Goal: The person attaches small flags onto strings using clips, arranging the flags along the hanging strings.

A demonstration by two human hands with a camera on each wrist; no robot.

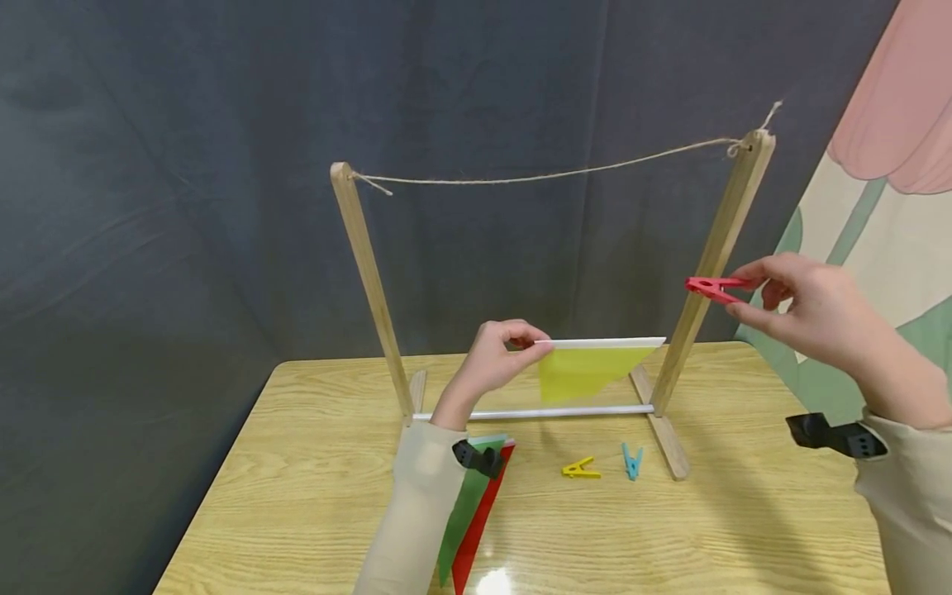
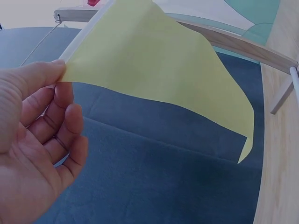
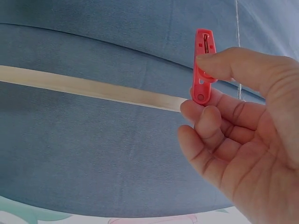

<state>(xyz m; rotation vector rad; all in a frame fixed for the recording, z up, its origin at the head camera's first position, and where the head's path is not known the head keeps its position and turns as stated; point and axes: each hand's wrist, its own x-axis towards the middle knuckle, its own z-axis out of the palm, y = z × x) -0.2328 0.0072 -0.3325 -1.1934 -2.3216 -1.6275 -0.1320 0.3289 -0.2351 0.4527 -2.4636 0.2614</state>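
Note:
Between thumb and fingers my left hand (image 1: 500, 355) pinches one end of the white top strip of a yellow pennant flag (image 1: 587, 372). The flag hangs below the level of the string (image 1: 513, 180), and its strip lies roughly level. In the left wrist view the yellow sheet (image 2: 154, 56) spreads away from the thumb, its far tip bent. My right hand (image 1: 811, 310) pinches a red clothespin (image 1: 716, 287) by its handles, in front of the right post. The right wrist view shows the same red clothespin (image 3: 202, 65) between thumb and fingertips.
A wooden frame with left post (image 1: 372, 289), right post (image 1: 714, 248) and white bottom rod (image 1: 565, 411) stands on the table (image 1: 297, 487). A green pennant (image 1: 464, 512) and a red pennant (image 1: 479, 525) lie partly under my left sleeve. Yellow (image 1: 580, 469) and blue (image 1: 632, 461) clothespins lie nearby.

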